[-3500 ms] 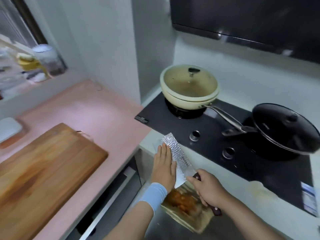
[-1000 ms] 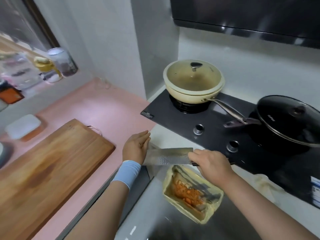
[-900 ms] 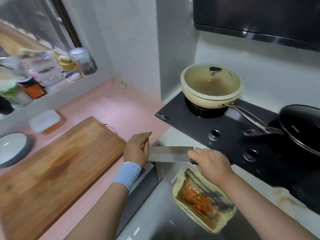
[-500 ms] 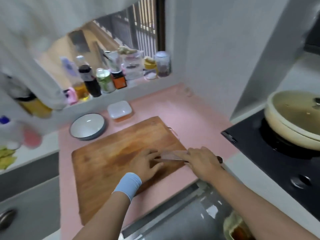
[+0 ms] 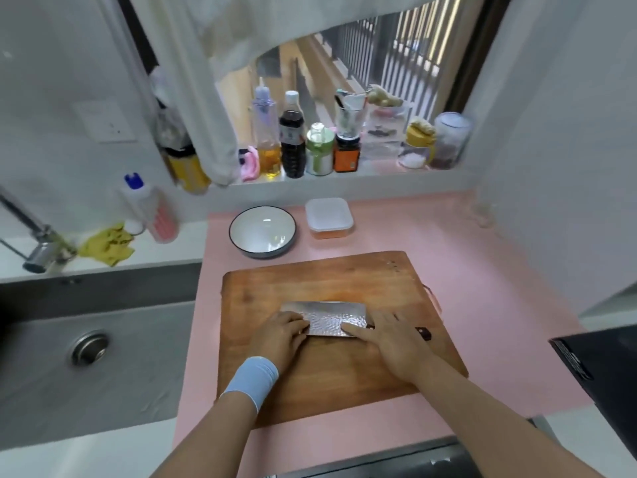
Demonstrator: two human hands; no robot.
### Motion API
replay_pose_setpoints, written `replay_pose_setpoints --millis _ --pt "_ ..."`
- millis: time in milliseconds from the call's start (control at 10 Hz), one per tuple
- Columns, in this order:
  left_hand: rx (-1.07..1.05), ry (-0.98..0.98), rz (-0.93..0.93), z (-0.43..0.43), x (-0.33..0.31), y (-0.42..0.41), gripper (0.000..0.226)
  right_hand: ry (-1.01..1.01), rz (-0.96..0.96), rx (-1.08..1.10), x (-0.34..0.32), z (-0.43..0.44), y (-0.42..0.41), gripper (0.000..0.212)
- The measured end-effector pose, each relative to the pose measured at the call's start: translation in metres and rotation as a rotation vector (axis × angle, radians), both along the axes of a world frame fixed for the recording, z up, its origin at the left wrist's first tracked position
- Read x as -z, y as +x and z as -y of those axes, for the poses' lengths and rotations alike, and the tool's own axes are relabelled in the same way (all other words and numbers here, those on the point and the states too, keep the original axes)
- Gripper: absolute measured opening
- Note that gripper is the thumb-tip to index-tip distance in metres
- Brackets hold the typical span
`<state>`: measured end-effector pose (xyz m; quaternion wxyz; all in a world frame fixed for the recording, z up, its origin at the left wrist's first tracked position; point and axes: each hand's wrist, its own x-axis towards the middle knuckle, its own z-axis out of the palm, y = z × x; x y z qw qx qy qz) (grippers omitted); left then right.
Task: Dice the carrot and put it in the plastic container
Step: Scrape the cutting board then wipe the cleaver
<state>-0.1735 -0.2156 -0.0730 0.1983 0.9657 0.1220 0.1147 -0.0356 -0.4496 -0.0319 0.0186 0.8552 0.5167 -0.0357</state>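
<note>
Cleaver laid flat on the board

Right hand [image 5: 393, 343] grips the cleaver [image 5: 327, 318]; left hand [image 5: 281, 334], fingers loose, steadies its blade. Dicing looks finished; next, let go.

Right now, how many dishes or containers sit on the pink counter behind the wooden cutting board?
2: a white bowl with a dark rim at left, and a lidded plastic container holding something orange, right beside it.

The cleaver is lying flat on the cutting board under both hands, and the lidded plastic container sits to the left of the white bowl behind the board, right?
Not quite. In the head view the plastic container sits to the right of the white bowl, not the left. The rest holds: the cleaver lies flat on the cutting board under the left hand and right hand.
</note>
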Motion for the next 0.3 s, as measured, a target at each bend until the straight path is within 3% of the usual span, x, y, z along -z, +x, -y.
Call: replay_pose_setpoints --millis 300 --pt "-0.116 -0.065 -0.15 -0.002 0.005 0.003 0.031 -0.081 -0.185 0.024 0.006 -0.016 0.038 0.055"
